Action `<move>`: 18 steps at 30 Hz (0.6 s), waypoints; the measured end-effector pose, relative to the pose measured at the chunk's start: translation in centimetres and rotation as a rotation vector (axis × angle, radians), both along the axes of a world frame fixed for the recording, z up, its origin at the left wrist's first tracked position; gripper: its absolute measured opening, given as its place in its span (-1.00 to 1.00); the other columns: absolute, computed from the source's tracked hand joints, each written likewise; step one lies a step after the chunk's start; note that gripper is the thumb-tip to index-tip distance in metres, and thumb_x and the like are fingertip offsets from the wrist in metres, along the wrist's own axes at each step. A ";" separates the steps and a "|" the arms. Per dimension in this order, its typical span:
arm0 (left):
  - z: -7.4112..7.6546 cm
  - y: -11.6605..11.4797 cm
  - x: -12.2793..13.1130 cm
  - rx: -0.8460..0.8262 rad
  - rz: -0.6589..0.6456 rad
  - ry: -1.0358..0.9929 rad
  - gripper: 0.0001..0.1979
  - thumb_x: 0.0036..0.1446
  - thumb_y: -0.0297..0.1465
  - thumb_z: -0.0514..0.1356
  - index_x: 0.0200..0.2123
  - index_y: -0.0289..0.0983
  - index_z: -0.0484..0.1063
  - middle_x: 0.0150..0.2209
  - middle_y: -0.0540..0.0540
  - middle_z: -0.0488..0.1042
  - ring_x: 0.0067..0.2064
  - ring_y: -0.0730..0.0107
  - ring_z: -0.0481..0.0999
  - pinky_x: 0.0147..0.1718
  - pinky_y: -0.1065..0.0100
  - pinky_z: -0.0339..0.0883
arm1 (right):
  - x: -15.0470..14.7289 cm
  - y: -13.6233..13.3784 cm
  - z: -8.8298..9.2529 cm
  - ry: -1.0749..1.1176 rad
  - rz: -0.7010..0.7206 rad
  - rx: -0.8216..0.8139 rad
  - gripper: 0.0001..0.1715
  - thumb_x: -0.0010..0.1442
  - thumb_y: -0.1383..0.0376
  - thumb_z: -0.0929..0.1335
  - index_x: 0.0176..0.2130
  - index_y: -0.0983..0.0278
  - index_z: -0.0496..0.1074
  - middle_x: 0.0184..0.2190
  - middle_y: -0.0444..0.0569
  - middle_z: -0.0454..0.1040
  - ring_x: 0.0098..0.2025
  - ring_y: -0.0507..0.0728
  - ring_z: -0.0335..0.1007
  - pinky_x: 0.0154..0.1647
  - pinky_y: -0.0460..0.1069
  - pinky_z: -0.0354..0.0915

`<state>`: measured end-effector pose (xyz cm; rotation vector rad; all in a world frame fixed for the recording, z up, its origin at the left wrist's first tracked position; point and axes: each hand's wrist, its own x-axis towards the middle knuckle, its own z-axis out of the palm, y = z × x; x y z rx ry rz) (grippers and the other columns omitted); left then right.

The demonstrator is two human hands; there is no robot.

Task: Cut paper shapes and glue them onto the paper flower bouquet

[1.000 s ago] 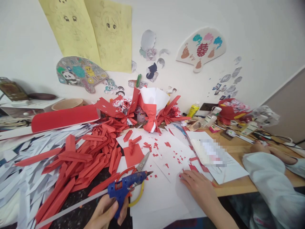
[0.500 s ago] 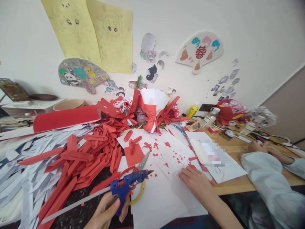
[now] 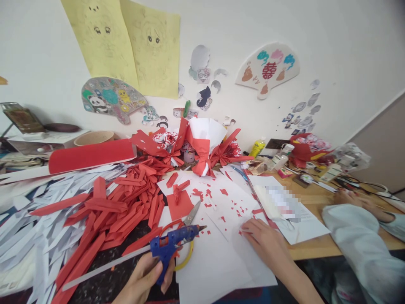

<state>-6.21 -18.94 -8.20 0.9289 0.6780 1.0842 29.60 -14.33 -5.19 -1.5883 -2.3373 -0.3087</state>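
Observation:
In my left hand is a blue hot glue gun, its dark nozzle pointing right over the white paper. A long translucent glue stick sticks out of its back. Behind the gun lie scissors with red and yellow handles, partly hidden. My right hand rests on the white paper with its fingers stretched out, fingertips among tiny red paper scraps. A red paper square with a folded red piece on it lies beyond the scissors.
Folded red paper strips and white strips heap up at left, before a red roll. Paper-wrapped bouquets stand by the wall. Bottles are at back right. Another person's sleeve reaches the table at right.
The view has shifted slightly. My right fingers have moved a little on the paper, drawing closer together. My left hand keeps the glue gun in much the same place.

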 end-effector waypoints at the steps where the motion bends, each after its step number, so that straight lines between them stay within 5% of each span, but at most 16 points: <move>1: 0.0 0.0 0.0 -0.003 0.001 0.000 -0.69 0.20 -0.14 0.20 -0.30 -0.30 0.43 -0.51 -0.02 0.35 -0.52 0.46 0.28 -0.45 0.38 0.15 | 0.1 0.0 0.1 0.059 -0.041 -0.056 -0.79 0.30 0.36 0.26 -0.29 0.17 0.47 -0.31 -0.12 0.52 -0.27 0.08 0.48 -0.36 -0.07 0.28; 11: -0.2 0.0 -0.2 0.007 -0.018 0.002 -0.70 0.22 -0.16 0.18 -0.32 -0.30 0.43 -0.50 -0.02 0.35 -0.51 0.45 0.29 -0.43 0.37 0.17 | -0.6 0.9 -0.4 0.315 -0.218 -0.347 -0.91 0.11 0.39 0.36 -0.36 0.18 0.45 -0.34 -0.13 0.50 -0.26 0.13 0.48 -0.30 -0.04 0.29; 18: 0.0 0.1 -0.2 -0.007 -0.016 0.023 -0.67 0.21 -0.14 0.19 -0.22 -0.31 0.45 -0.50 -0.01 0.34 -0.50 0.46 0.27 -0.42 0.37 0.16 | -0.6 1.2 -0.7 0.348 -0.260 -0.392 -0.88 0.08 0.39 0.35 -0.39 0.18 0.47 -0.41 -0.15 0.49 -0.35 0.11 0.46 -0.39 -0.05 0.21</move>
